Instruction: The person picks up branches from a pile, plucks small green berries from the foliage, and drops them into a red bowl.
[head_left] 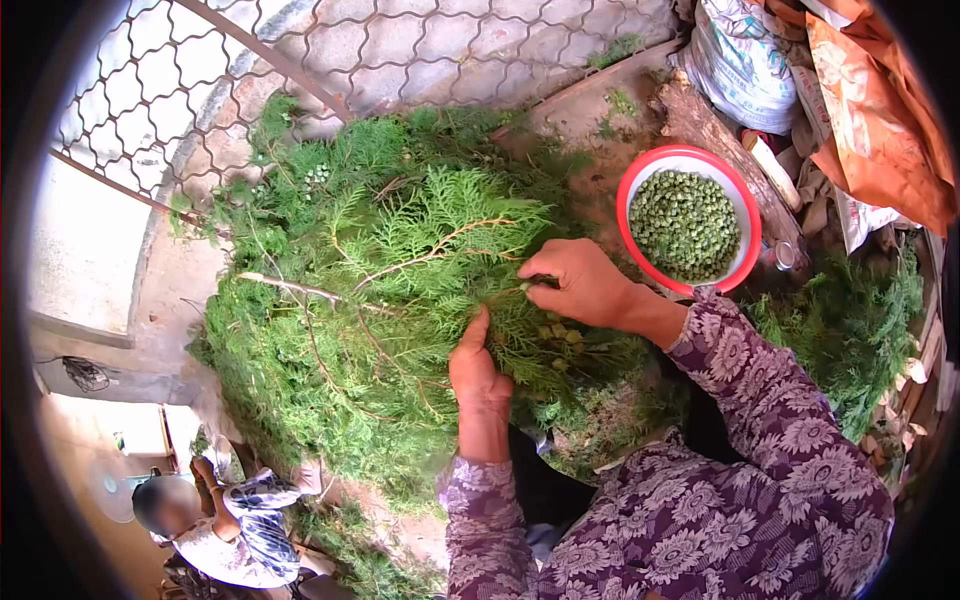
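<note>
My left hand [478, 372] is closed around a leafy evergreen branch [440, 245], its thumb pointing up along the stem. To its right, my right hand [585, 285] pinches a small green cone [526, 287] between thumb and forefinger, close to the foliage. More pale green cones [570, 338] hang among the sprays just below that hand. A white bowl with a red rim [752, 215], full of small green cones [685, 225], stands beyond my right wrist. Underneath both hands spreads a big heap of cut branches [300, 350].
A wire mesh fence [400, 50] borders the far side. Behind the bowl lie a log [720, 130], a white sack [745, 65] and orange sacking [880, 120]. More greenery [845, 330] lies at right. Another person [235, 520] sits at lower left.
</note>
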